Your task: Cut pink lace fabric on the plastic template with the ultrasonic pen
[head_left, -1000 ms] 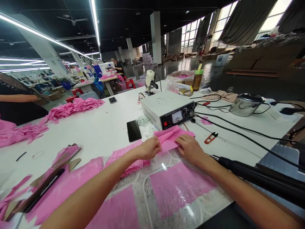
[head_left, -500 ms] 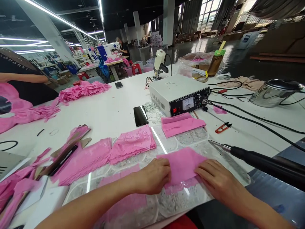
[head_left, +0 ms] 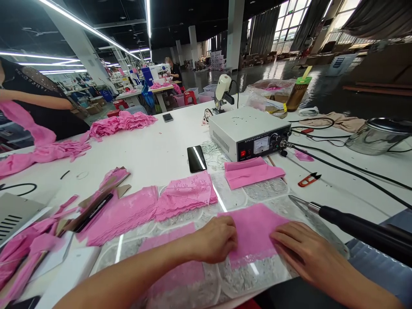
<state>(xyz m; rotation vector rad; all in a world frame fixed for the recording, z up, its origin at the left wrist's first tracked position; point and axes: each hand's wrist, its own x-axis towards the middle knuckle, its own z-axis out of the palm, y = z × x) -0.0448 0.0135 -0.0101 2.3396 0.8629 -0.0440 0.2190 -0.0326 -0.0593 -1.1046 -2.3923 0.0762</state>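
A pink fabric piece [head_left: 255, 231] with a lace-like strip along its near edge lies on the clear-covered, marbled mat [head_left: 240, 281]. My left hand [head_left: 220, 240] is curled closed at the piece's left edge. At the right edge, my right hand [head_left: 301, 244] has its fingers pressed together on the cloth; its thumb is partly hidden. Another pink panel [head_left: 186, 277] lies flat beneath my left forearm. Behind my hands are a stack of pink lace pieces [head_left: 185, 193] and a folded pink strip [head_left: 252, 175].
A black-handled pen tool [head_left: 341, 219] points in from the right, close to my right hand. Beyond the mat are a control box [head_left: 249, 128], a phone [head_left: 196, 159] and red thread snips [head_left: 309, 179]. A co-worker [head_left: 35, 94] stands at the left by heaped pink fabric [head_left: 120, 124].
The view has shifted slightly, so everything sits a little further right and lower. The fabric's near edge now lies flatter, with its lace strip more plainly visible. Both hands remain at its sides.
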